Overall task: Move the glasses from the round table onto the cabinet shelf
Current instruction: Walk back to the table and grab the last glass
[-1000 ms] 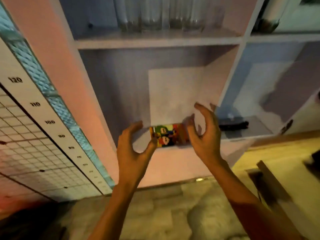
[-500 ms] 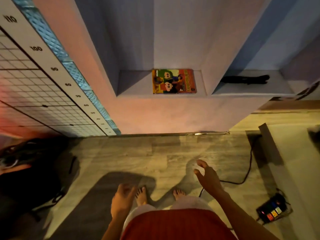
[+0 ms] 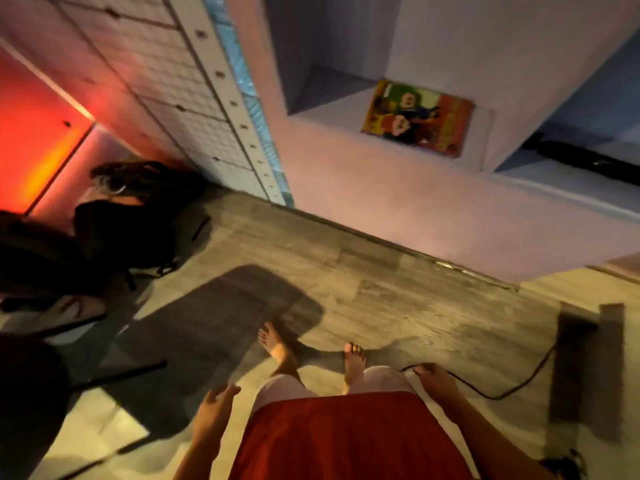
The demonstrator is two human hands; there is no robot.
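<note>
I look down at the floor in front of the white cabinet (image 3: 398, 202). Its low shelf (image 3: 332, 112) carries a colourful cartoon book (image 3: 417, 117) lying flat. No glasses and no round table are in view. My left hand (image 3: 214, 408) hangs by my left hip, fingers loosely apart, holding nothing. My right hand (image 3: 436, 381) hangs beside my right thigh, also with nothing in it, fingers apart. Both hands are far below the shelf.
A black object (image 3: 585, 157) lies in the neighbouring compartment on the right. A black cable (image 3: 512, 388) runs across the wooden floor to a dark block (image 3: 585, 368). A black bag (image 3: 138, 216) lies at left by a measuring strip (image 3: 239, 109). My bare feet (image 3: 277, 344) stand on the floor.
My hands left the book on the low shelf and dropped to my sides. The view swung down and to the left, away from the cabinet, tilting the scene.
</note>
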